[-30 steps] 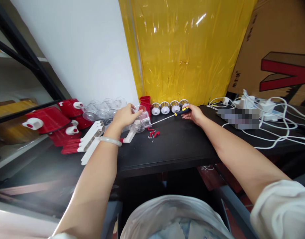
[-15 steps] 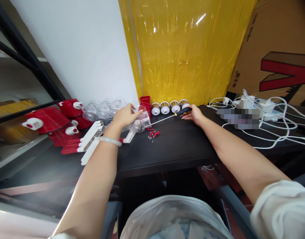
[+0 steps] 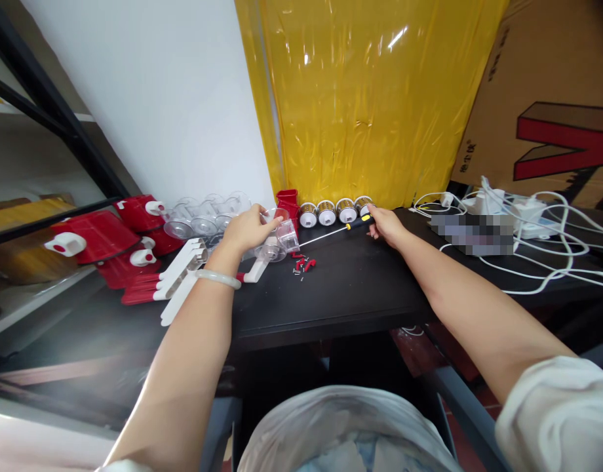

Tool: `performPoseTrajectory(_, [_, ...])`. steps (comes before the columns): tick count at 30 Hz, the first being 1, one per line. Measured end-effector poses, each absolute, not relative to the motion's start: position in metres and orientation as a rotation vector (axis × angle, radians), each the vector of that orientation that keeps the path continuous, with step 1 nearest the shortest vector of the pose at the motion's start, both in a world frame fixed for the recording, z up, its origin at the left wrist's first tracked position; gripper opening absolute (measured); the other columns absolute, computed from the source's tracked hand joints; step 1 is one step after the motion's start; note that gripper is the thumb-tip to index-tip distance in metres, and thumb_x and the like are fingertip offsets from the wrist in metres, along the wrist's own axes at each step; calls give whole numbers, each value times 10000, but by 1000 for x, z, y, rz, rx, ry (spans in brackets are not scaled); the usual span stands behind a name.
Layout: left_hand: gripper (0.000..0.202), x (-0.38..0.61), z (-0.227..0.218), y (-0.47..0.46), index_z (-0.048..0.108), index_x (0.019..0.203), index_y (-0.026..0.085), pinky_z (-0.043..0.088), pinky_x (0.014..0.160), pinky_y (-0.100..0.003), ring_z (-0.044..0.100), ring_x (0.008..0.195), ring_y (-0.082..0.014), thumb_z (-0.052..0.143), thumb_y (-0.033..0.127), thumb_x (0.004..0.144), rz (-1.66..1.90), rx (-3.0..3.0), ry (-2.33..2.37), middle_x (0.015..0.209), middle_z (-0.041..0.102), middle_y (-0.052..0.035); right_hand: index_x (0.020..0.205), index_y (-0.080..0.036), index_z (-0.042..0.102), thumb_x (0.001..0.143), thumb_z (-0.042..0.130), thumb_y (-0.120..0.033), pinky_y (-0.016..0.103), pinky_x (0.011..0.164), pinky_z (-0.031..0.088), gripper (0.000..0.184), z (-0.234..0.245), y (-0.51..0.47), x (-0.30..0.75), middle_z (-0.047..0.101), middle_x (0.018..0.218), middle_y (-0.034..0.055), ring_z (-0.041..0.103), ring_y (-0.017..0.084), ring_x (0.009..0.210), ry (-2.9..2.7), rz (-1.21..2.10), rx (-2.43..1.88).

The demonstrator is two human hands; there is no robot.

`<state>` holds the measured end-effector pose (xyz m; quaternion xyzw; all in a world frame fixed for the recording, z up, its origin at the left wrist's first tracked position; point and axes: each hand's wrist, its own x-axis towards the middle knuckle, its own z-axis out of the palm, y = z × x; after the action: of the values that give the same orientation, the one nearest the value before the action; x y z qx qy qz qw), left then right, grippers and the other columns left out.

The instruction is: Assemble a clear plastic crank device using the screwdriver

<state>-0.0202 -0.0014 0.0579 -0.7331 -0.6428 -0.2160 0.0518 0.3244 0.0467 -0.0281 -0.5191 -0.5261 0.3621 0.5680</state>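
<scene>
My left hand [image 3: 247, 229] is closed around a clear plastic cup-like part [image 3: 286, 236], held on its side above the black tabletop. In my right hand [image 3: 386, 226] is a screwdriver [image 3: 361, 221] with a black and yellow handle, the fingers gripping the handle's end. Its long shaft slants left and down, and the tip meets the open end or rim of the clear part; which one I cannot tell. Small red plastic pieces [image 3: 309, 265] and several screws [image 3: 296, 272] lie on the tabletop just below the tip.
Red housings with white knobs [image 3: 102, 239] stand at the left, beside white-and-red handles [image 3: 181, 269]. Clear plastic parts [image 3: 203, 219] line the wall. Several drums with white ends [image 3: 326, 213] sit at the back near a red part [image 3: 288, 203]. White cables [image 3: 567, 246] tangle at right.
My right hand's fingers have shifted on the screwdriver handle, which has turned to show more yellow. The left hand and the clear part stay in place.
</scene>
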Motion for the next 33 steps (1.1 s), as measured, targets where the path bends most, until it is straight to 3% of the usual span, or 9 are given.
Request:
performPoseTrajectory(3, [670,-20,58,-1,565,1138,216,464,820,-398,645,988,-315,406,766,789,-647,-2232,-1953,1119,698,-105,663,-202,524,937,439,-530,242,454,464,436,-28,49,325,494,361,-15,438,111,296,-1240,792,-1278])
performPoseTrajectory(7, [662,-20,58,-2,566,1145,214,465,833,-392,643,997,-310,409,754,797,-647,-2235,-1957,1110,700,-108,733,-182,569,961,265,-340,252,487,478,412,-21,47,320,618,495,49,593,160,420,-1050,1029,-1266])
performPoseTrajectory(13, [655,-20,59,-2,562,1147,217,463,852,-401,640,1019,-317,412,752,800,-653,-2226,-1972,1127,700,-113,856,-181,638,835,383,-235,266,564,511,261,-17,40,318,704,730,40,683,169,572,-1023,1113,-1099])
performPoseTrajectory(20, [660,-20,58,-2,566,1152,205,468,842,-395,641,1018,-316,408,746,807,-661,-2235,-1963,1128,698,-118,861,-186,579,895,415,-225,222,529,497,172,-16,39,318,670,579,28,645,142,506,-1061,1096,-1130])
performPoseTrajectory(24, [665,-21,58,-1,566,1149,206,469,831,-385,643,1017,-312,408,751,802,-668,-2233,-1966,1134,697,-115,824,-193,533,971,406,-347,207,478,459,248,-19,41,319,606,479,14,575,128,418,-1095,1050,-1146])
performPoseTrajectory(28, [661,-21,58,-1,561,1142,215,468,823,-388,645,1016,-314,415,757,794,-660,-2230,-1969,1140,698,-107,777,-209,520,946,466,-476,237,477,461,320,-22,44,320,462,373,-52,427,107,312,-1099,955,-1178])
performPoseTrajectory(30, [660,-21,58,-1,560,1141,217,468,820,-395,646,1012,-317,412,758,795,-658,-2235,-1963,1133,700,-105,784,-207,525,968,358,-474,254,490,472,365,-21,45,319,485,393,-29,448,125,326,-1045,1013,-1200])
performPoseTrajectory(33, [660,-20,59,-2,560,1143,212,467,822,-401,645,1008,-319,409,755,799,-656,-2235,-1969,1123,701,-112,827,-191,553,962,215,-367,282,543,501,404,-17,42,318,622,541,52,601,176,460,-991,1151,-1155])
